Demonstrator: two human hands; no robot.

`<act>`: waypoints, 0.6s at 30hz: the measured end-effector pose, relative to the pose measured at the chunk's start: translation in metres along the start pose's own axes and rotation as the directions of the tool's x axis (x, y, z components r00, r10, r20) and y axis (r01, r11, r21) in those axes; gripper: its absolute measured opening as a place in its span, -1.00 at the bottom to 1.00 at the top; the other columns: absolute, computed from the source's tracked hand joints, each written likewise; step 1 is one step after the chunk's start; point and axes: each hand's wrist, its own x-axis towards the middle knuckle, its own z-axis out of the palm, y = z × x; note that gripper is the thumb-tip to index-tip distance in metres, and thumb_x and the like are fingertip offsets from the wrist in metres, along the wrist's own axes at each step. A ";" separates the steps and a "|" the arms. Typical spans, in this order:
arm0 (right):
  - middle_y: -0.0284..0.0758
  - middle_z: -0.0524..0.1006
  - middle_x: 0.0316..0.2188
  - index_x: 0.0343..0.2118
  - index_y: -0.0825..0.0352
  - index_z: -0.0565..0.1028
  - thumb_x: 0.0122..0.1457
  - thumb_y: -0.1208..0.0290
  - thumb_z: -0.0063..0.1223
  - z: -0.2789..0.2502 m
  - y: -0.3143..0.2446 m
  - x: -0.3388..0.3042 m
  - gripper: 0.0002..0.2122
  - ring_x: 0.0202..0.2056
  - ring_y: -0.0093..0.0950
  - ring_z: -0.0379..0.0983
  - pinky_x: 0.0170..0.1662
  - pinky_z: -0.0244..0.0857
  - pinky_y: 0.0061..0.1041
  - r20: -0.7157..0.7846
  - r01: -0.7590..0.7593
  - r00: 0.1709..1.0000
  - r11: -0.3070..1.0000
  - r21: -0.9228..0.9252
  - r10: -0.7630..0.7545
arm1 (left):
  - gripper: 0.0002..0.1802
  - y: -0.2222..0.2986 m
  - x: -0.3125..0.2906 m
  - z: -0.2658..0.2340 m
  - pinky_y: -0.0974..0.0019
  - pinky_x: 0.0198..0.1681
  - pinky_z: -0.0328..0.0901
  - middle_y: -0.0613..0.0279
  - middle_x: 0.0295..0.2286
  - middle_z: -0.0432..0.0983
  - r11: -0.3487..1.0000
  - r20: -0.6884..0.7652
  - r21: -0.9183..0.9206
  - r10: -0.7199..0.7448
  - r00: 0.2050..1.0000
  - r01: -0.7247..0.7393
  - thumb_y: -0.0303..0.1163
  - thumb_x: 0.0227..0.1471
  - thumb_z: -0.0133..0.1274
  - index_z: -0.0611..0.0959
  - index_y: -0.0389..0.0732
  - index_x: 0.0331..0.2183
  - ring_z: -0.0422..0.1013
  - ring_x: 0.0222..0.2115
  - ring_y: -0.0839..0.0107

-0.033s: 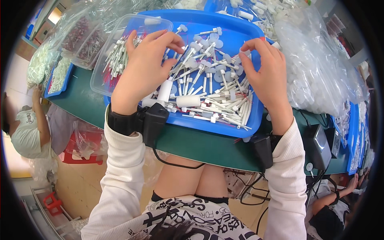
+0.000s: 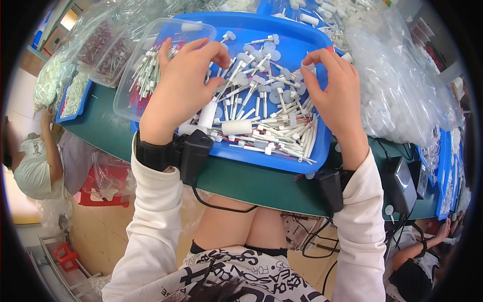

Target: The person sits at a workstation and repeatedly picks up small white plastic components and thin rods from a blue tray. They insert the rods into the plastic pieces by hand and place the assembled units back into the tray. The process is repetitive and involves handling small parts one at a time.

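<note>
My left hand [image 2: 183, 83] hovers over the left part of a blue tray [image 2: 241, 155], fingers curled, thumb and forefinger apart with a gap between them. My right hand [image 2: 337, 88] is above the tray's right side. Its thumb and forefinger pinch a small pale translucent disc [image 2: 308, 66], partly hidden by the fingertips. Below both hands lies a heap of thin white tubes [image 2: 282, 132] with square ends, red wires and translucent discs [image 2: 270, 53]. Thicker white cylinders [image 2: 237, 127] lie at the tray's near left.
A clear plastic box [image 2: 122, 95] of white tubes with red wires overlaps the tray's left edge. Clear bags [image 2: 397, 95] bulge at the right, beside a dark device [image 2: 402, 186]. Other people [image 2: 37, 166] work at both sides. Cables hang below the green table [image 2: 241, 183].
My left forefinger has curled slightly downward, closer to the thumb. My right hand stays in place.
</note>
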 end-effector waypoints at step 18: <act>-0.39 0.44 -0.51 -0.41 0.20 0.47 0.00 0.46 0.15 -0.001 -0.002 0.000 -0.89 -0.36 -0.32 0.39 -0.13 0.18 -0.35 -0.028 0.025 0.999 0.999 0.038 -0.024 | -0.92 0.003 0.000 0.005 -0.17 0.18 -0.12 0.36 -0.21 0.54 0.996 -0.188 0.070 0.074 0.979 -0.062 -0.36 -0.12 0.18 0.67 -0.15 -0.51 0.28 0.06 0.22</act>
